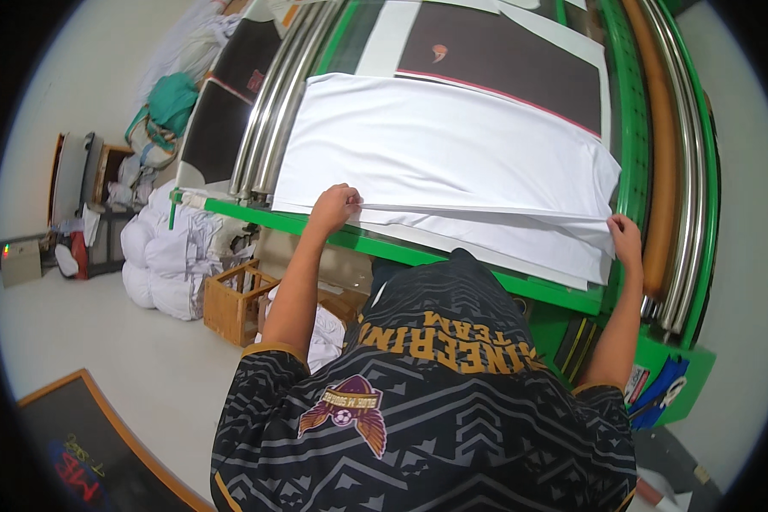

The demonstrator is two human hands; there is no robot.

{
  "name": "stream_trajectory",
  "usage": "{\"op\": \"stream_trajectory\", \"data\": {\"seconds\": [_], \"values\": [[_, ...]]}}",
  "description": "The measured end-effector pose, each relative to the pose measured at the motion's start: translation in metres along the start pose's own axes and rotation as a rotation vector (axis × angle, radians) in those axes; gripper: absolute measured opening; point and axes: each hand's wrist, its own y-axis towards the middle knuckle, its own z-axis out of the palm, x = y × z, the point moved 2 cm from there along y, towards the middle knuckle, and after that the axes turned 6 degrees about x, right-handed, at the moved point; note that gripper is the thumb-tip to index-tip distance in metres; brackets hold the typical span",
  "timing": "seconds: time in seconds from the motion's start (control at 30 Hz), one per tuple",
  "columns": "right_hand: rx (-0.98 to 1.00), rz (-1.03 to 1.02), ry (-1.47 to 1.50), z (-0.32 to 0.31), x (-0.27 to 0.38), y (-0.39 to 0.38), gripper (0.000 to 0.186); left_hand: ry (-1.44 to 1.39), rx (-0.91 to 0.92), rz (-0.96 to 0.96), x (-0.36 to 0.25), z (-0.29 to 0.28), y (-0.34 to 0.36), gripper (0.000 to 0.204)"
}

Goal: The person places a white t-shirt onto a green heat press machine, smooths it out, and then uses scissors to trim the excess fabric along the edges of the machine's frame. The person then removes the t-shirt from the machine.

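White fabric [435,145] lies spread, w/ soft wrinkles, on the green-framed machine [375,241] in front of you. Your L hand [334,209] pinches its near edge at the left end; your R hand [627,239] pinches the same edge at the right corner, hands well apart. A lifted fold runs btwn them, w/ a white layer underneath. Dark panel w/ red edge [503,64] sits just beyond; metal rollers [273,111] at L, brown roller [662,171] at R.
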Motion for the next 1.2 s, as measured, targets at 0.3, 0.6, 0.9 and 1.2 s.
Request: {"op": "stream_trajectory", "data": {"seconds": [0.3, 0.6, 0.9, 1.2], "values": [[0.013, 0.018, 0.073, -0.040, 0.045, -0.006, 0.018, -0.279, -0.421, -0.107, 0.018, -0.038, -0.032, 0.008], [-0.282, -0.101, -0.085, -0.096, 0.101, -0.033, 0.015, -0.138, -0.263, -0.092, 0.048, -0.058, -0.041, 0.019], [-0.587, -0.127, -0.234, -0.105, 0.092, -0.044, 0.031, -0.133, -0.606, -0.164, 0.087, -0.043, -0.045, 0.015], [-0.631, -0.028, -0.058, -0.112, 0.052, -0.035, 0.036, 0.073, -0.625, -0.057, 0.106, -0.057, -0.061, 0.027]]}}
